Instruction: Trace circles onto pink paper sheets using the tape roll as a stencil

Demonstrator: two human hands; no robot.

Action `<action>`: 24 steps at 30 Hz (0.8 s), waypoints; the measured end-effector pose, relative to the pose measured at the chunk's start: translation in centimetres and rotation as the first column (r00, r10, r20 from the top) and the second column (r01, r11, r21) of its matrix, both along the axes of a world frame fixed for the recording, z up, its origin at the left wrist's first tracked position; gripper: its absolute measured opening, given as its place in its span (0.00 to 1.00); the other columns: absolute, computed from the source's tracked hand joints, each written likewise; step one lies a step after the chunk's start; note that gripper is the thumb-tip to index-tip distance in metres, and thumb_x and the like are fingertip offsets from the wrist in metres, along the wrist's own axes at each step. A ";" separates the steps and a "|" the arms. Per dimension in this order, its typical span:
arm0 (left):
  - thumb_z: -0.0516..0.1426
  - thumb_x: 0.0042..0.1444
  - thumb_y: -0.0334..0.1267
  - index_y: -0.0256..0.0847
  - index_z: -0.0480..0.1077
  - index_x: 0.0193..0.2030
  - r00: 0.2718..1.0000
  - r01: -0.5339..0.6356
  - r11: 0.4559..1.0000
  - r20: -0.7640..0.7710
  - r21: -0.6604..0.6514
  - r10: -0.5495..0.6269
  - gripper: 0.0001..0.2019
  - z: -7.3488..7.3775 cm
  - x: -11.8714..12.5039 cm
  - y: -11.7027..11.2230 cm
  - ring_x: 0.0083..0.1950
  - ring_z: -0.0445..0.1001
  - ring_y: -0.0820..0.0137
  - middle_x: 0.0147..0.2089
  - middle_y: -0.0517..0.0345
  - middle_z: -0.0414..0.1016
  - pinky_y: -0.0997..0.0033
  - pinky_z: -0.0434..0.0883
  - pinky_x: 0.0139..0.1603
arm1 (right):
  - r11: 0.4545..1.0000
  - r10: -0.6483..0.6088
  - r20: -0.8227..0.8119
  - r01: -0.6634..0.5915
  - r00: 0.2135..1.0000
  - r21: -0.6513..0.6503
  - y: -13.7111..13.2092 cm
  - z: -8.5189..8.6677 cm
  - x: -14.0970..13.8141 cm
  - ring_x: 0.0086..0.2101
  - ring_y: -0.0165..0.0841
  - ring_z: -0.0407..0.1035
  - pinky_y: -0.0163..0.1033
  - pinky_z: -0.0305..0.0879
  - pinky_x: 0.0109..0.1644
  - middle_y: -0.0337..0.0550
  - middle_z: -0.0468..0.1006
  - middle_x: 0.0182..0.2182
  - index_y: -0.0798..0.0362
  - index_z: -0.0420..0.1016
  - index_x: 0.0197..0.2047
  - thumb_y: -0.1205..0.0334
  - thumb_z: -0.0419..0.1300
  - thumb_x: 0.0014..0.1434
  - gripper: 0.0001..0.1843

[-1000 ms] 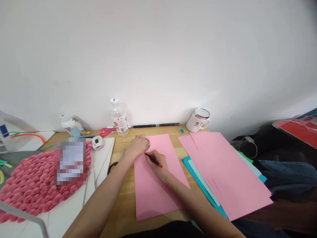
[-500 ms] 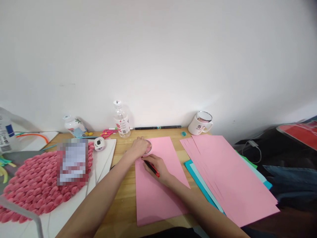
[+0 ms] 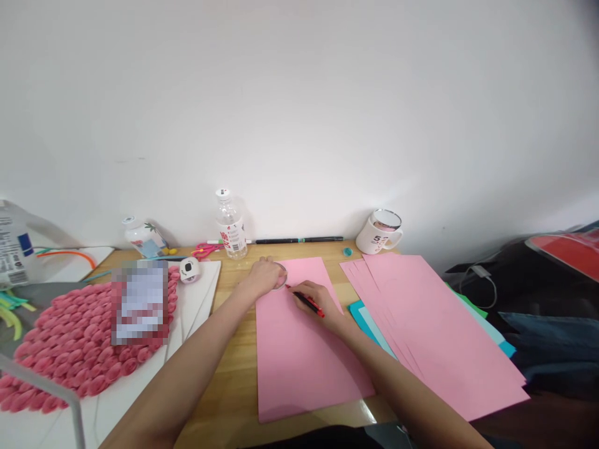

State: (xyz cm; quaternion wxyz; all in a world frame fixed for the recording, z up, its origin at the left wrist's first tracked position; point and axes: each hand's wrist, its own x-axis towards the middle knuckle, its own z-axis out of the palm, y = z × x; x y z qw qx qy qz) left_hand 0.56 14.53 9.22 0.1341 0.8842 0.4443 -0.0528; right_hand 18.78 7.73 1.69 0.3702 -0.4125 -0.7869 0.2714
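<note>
My left hand point(image 3: 262, 278) holds a small round, clear-looking disc with a greyish rim point(image 3: 283, 275) down on the upper left part of a pink paper sheet point(image 3: 299, 368). The fingers cover much of the disc. My right hand point(image 3: 322, 300) is closed around a black and red pen point(image 3: 307, 302), whose tip points at the paper just right of the disc's lower edge. Any line drawn there is too small to make out.
Fanned pink sheets point(image 3: 435, 330) lie on the right over blue paper point(image 3: 369, 324). A mug point(image 3: 378, 234), a teal cap point(image 3: 347, 252), black pens point(image 3: 299, 240), a bottle point(image 3: 233, 234) and pink scissors point(image 3: 204, 250) line the wall. Pink petal-like rows point(image 3: 88, 337) spread at left.
My right hand and the pen have moved right and slightly up, from below the disc to its lower right edge. My left hand stays on the disc.
</note>
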 end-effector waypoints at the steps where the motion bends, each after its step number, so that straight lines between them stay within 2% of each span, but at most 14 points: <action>1: 0.52 0.51 0.27 0.39 0.73 0.31 1.000 0.005 1.000 -0.017 0.006 -0.005 0.08 0.1 0.0 0.0 0.41 0.66 0.63 0.33 0.52 0.73 0.69 0.58 0.37 | 1.000 -0.010 -0.008 0.010 1.000 -0.005 -0.1 0.2 0.1 0.36 0.34 0.73 0.37 0.67 0.38 0.47 0.78 0.38 0.51 0.76 0.47 0.66 0.54 0.61 0.13; 4: 0.53 0.52 0.28 0.41 0.74 0.33 0.997 0.022 1.000 -0.073 0.020 -0.020 0.09 0.3 0.2 0.0 0.43 0.67 0.62 0.34 0.53 0.74 0.69 0.59 0.38 | 1.000 -0.020 -0.021 0.020 1.000 -0.009 -0.8 0.3 -0.4 0.35 0.33 0.73 0.36 0.67 0.38 0.46 0.78 0.38 0.51 0.74 0.49 0.65 0.55 0.61 0.14; 8: 0.55 0.48 0.27 0.40 0.75 0.37 0.992 0.012 1.000 -0.125 0.028 -0.008 0.11 0.5 0.4 0.2 0.41 0.68 0.62 0.35 0.51 0.73 0.68 0.60 0.38 | 0.999 0.013 0.043 -0.015 0.999 0.039 -1.6 -0.8 -2.4 0.32 0.32 0.72 0.35 0.67 0.37 0.46 0.77 0.37 0.53 0.72 0.51 0.67 0.55 0.58 0.16; 13: 0.55 0.47 0.27 0.39 0.76 0.37 0.986 0.004 1.000 -0.165 0.022 -0.001 0.13 0.7 0.7 0.5 0.35 0.69 0.62 0.34 0.47 0.72 0.67 0.61 0.35 | 0.988 0.021 0.214 -0.052 0.977 0.143 -0.8 -2.3 -5.2 0.39 0.38 0.73 0.38 0.67 0.40 0.52 0.76 0.44 0.55 0.69 0.55 0.69 0.56 0.55 0.22; 17: 0.55 0.47 0.27 0.39 0.76 0.39 0.985 0.007 1.000 -0.173 0.026 -0.003 0.13 0.7 0.8 0.6 0.35 0.69 0.63 0.36 0.48 0.72 0.67 0.61 0.35 | 0.994 0.016 0.365 -0.055 0.931 0.096 -0.1 -1.2 -6.6 0.39 0.40 0.72 0.38 0.66 0.39 0.52 0.75 0.44 0.56 0.67 0.56 0.71 0.57 0.50 0.28; 21: 0.55 0.50 0.28 0.40 0.76 0.40 0.984 -0.007 0.999 -0.178 0.037 0.014 0.12 0.7 0.8 0.5 0.35 0.69 0.64 0.38 0.47 0.71 0.68 0.62 0.35 | 1.000 0.021 0.442 -0.028 0.897 0.010 -0.1 0.3 -7.0 0.38 0.39 0.71 0.38 0.64 0.38 0.50 0.74 0.43 0.56 0.67 0.56 0.74 0.56 0.42 0.34; 24: 0.56 0.48 0.27 0.40 0.76 0.41 0.983 -0.008 0.999 -0.182 0.033 0.013 0.14 1.1 0.9 0.3 0.36 0.70 0.63 0.37 0.47 0.71 0.68 0.62 0.36 | 0.999 0.032 0.462 -0.022 0.886 -0.027 -0.5 0.3 -6.7 0.40 0.40 0.71 0.39 0.65 0.41 0.50 0.74 0.45 0.54 0.67 0.56 0.74 0.57 0.39 0.37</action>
